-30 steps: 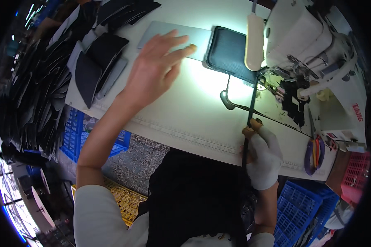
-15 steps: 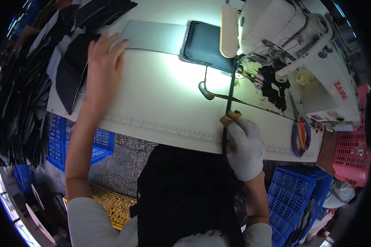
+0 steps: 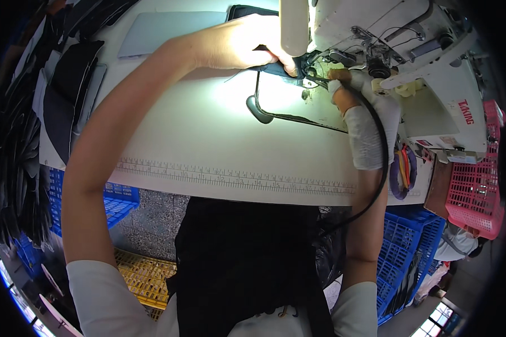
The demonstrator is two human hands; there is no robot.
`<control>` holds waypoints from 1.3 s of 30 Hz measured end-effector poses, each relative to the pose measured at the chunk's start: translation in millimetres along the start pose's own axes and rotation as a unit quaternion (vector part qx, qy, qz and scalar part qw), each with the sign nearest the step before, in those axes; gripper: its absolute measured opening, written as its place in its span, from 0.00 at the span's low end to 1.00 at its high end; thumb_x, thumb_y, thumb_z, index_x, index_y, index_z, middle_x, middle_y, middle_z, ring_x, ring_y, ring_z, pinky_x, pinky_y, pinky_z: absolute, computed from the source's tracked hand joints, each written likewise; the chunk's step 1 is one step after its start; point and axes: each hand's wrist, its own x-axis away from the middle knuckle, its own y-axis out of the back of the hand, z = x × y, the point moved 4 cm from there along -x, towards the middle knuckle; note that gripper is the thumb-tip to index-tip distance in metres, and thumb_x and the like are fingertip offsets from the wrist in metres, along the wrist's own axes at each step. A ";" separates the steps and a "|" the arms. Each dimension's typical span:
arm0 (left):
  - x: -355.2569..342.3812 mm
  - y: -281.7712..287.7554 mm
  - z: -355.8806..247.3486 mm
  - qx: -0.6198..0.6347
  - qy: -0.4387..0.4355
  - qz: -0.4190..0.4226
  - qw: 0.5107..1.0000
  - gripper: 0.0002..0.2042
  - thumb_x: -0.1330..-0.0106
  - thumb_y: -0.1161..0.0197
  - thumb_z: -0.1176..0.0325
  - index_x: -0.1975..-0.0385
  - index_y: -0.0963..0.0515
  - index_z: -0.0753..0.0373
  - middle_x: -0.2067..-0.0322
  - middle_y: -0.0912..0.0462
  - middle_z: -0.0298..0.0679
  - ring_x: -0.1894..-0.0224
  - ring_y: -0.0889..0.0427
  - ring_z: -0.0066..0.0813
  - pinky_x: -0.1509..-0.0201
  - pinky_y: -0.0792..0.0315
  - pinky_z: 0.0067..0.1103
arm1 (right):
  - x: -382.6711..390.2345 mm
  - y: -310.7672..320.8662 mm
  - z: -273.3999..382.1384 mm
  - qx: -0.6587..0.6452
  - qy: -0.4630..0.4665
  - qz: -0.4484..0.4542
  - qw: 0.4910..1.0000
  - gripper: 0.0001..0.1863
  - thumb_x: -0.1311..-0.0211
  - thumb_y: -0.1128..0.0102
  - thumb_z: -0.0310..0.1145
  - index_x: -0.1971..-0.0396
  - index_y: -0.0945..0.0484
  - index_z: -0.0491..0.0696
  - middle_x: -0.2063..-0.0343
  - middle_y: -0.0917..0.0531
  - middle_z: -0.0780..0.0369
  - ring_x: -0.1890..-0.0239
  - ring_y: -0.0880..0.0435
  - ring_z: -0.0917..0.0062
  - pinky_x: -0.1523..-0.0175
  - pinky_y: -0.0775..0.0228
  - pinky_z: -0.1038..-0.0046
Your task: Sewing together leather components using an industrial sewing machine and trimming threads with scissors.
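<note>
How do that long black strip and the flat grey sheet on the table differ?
Colour: the black strip is dark, the grey sheet pale.
Shape: the black strip is long and narrow, the grey sheet broad.
Pose: the black strip bends in an arc across the right forearm, while the grey sheet lies flat on the table.
Both look plain, without visible pattern.

black strip (image 3: pixel 384 146), white glove (image 3: pixel 365 132), pink basket (image 3: pixel 473 188)
</note>
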 end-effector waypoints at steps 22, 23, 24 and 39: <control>-24.0 0.0 24.0 -0.146 -0.093 0.181 0.968 0.18 0.31 0.46 0.63 0.43 0.23 0.60 0.46 0.20 0.47 0.46 0.23 0.44 0.37 0.28 0.32 | -2.1 -9.1 -12.1 -0.040 -0.070 -0.023 0.996 0.12 0.44 0.31 0.23 0.58 0.13 0.47 0.68 0.14 0.63 0.81 0.26 0.84 0.75 0.33 0.85; -21.5 -1.1 23.3 -0.145 -0.104 0.172 0.969 0.18 0.31 0.46 0.63 0.43 0.22 0.60 0.46 0.20 0.47 0.46 0.23 0.44 0.37 0.28 0.32 | -1.9 -10.4 -13.6 -0.046 -0.059 -0.025 0.997 0.12 0.43 0.31 0.23 0.58 0.13 0.47 0.68 0.13 0.62 0.81 0.26 0.84 0.76 0.34 0.85; -18.4 -1.8 20.7 -0.144 -0.128 0.153 0.969 0.18 0.31 0.46 0.63 0.44 0.22 0.59 0.46 0.20 0.47 0.47 0.22 0.44 0.38 0.28 0.32 | -1.7 -11.8 -15.0 -0.052 -0.047 -0.026 0.997 0.12 0.43 0.31 0.23 0.58 0.13 0.46 0.68 0.13 0.61 0.82 0.27 0.84 0.77 0.34 0.85; 24.5 -20.6 -33.2 -0.224 -0.031 0.063 0.972 0.13 0.34 0.43 0.69 0.52 0.17 0.57 0.57 0.16 0.40 0.58 0.20 0.39 0.45 0.28 0.30 | 2.0 -14.5 -8.5 -0.100 -0.049 -0.045 0.993 0.11 0.38 0.33 0.30 0.57 0.15 0.44 0.77 0.16 0.64 0.83 0.28 0.87 0.78 0.41 0.87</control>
